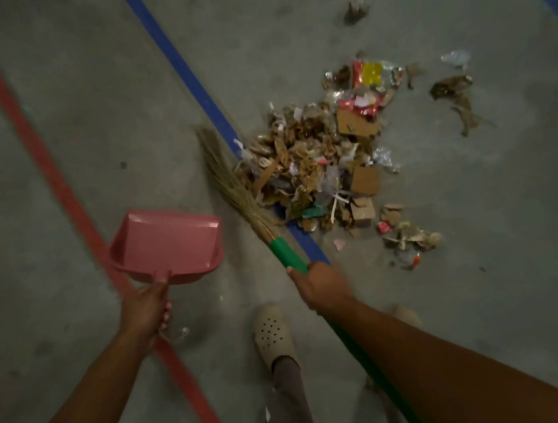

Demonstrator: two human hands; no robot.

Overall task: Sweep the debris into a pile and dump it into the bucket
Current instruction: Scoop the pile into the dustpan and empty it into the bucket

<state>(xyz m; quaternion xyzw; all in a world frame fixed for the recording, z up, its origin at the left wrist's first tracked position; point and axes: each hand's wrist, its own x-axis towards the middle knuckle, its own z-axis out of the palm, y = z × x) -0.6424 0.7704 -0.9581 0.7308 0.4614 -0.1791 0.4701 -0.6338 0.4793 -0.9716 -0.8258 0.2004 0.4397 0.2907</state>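
Note:
A pile of debris (321, 169) lies on the concrete floor: cardboard scraps, paper, shiny wrappers. My right hand (320, 286) grips the green handle of a straw broom (233, 185), whose bristles touch the pile's left edge. My left hand (150, 307) holds a pink dustpan (167, 243) by its handle, off the floor to the left of the broom, with nothing in it. No bucket is in view.
A blue floor line (184, 73) runs diagonally under the pile and a red line (32, 140) runs to its left. Loose scraps (454, 89) lie right of the pile and one clump (356, 10) farther off. My feet in pale perforated shoes (273, 332) stand below.

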